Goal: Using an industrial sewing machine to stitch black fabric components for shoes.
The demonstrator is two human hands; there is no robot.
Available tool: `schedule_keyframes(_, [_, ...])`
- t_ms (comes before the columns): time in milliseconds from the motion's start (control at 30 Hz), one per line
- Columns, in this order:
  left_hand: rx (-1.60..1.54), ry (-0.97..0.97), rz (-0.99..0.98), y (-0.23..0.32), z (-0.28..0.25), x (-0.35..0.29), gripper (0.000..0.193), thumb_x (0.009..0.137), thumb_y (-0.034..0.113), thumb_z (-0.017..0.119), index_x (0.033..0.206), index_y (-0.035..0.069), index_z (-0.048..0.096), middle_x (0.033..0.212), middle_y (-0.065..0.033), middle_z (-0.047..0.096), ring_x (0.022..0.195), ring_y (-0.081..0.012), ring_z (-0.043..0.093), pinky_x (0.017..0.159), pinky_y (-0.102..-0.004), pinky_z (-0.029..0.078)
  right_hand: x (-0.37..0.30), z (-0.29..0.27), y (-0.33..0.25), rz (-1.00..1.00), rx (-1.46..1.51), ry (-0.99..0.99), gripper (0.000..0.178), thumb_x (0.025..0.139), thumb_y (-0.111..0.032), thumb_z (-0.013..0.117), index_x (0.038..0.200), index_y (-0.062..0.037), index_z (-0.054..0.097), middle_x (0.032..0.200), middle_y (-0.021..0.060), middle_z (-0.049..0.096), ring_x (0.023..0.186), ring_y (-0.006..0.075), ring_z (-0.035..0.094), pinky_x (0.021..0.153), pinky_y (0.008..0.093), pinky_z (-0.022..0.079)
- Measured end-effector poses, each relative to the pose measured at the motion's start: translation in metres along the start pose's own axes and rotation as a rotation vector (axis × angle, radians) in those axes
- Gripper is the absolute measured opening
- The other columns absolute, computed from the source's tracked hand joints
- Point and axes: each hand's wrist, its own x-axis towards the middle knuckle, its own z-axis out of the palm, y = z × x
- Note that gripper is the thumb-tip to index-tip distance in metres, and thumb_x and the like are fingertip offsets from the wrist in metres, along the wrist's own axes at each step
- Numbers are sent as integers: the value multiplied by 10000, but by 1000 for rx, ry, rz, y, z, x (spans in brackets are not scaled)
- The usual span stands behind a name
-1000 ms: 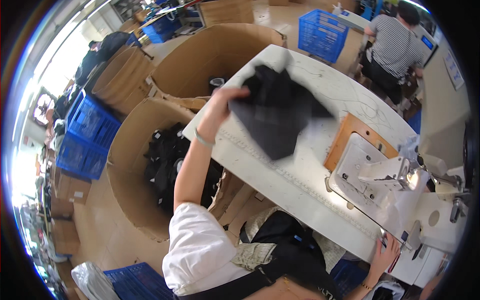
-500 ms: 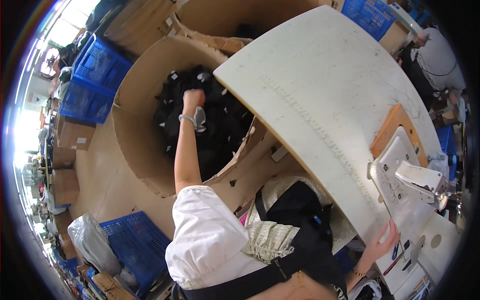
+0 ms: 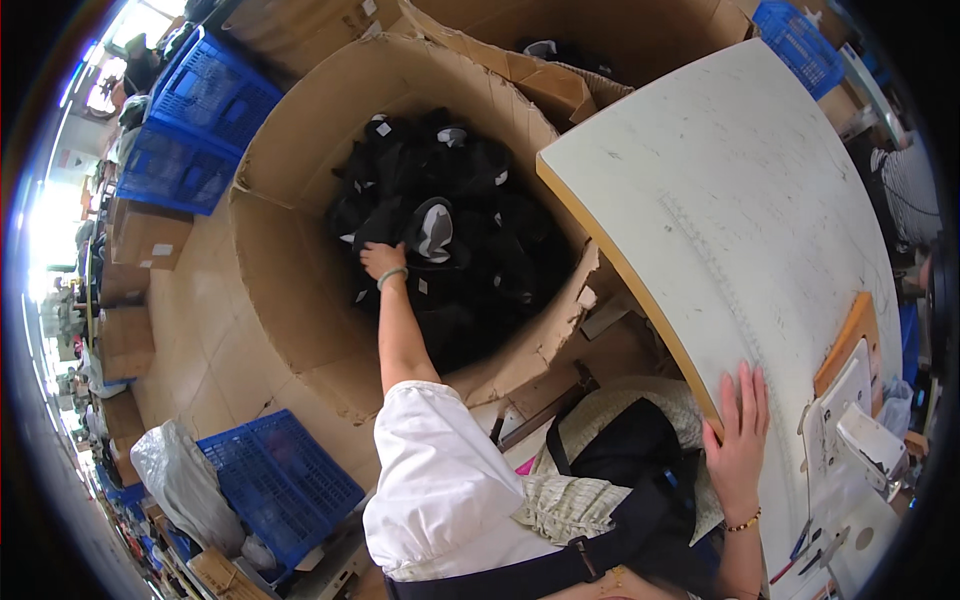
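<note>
My left hand [image 3: 382,262] reaches down into a large cardboard box [image 3: 300,290] full of black cloth pieces that look like caps. Its fingers bend over the edge of one black cap [image 3: 385,222]; the fingertips are partly hidden. Right beside that hand, a grey-and-white patch [image 3: 435,232] shows on the black fabric. My right hand [image 3: 738,430] lies flat on the near edge of the white table [image 3: 720,200], fingers stretched out and thumb at the rim, holding nothing.
A sewing machine [image 3: 868,440] stands at the table's right end beside a wooden block [image 3: 848,340]. Blue crates [image 3: 285,485] and a pale plastic bag [image 3: 180,480] sit at lower left. More blue crates [image 3: 205,110] are stacked at upper left. Another carton [image 3: 660,30] stands behind.
My left hand has come nearer within the box and now touches a cap. My right hand has moved from beside the machine to the table's near edge. The view has shifted.
</note>
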Motion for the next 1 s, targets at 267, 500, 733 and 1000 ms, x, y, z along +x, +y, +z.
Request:
schedule_keyframes(267, [-898, -198, -538, -39, 67, 54, 855, 668, 421, 766, 1198, -153, 418, 1198, -239, 513, 1088, -336, 518, 902, -356, 428, -4, 7, 5, 3, -84, 5, 535, 745, -55, 610, 1254, -46, 445, 1370, 178, 337, 1278, 396, 300, 1036, 493, 303])
schedule_keyframes(500, [-1110, -162, -330, 6, 39, 53, 471, 697, 193, 759, 983, -138, 583, 963, -187, 622, 868, -290, 583, 792, -356, 440, -4, 6, 6, 15, -111, -25, 536, 742, -63, 620, 1250, -50, 450, 1370, 174, 332, 1272, 395, 304, 1027, 506, 312])
schedule_keyframes(733, [-1461, -129, -46, 53, -170, 13, 529, 756, 160, 676, 1165, -127, 501, 1041, -181, 591, 865, -214, 595, 723, -313, 486, -3, 2, 10, -26, -46, 66, 614, 685, -52, 635, 1270, -69, 450, 1375, 127, 345, 1287, 343, 304, 1040, 457, 321])
schedule_keyframes(1000, [-1846, -540, 634, 58, -442, -132, 239, 769, 13, 582, 989, -80, 581, 957, -168, 626, 846, -235, 629, 738, -311, 518, -6, -32, 23, -34, 614, 256, 587, 776, -142, 653, 1304, -43, 415, 1374, 153, 353, 1246, 340, 356, 1019, 420, 322])
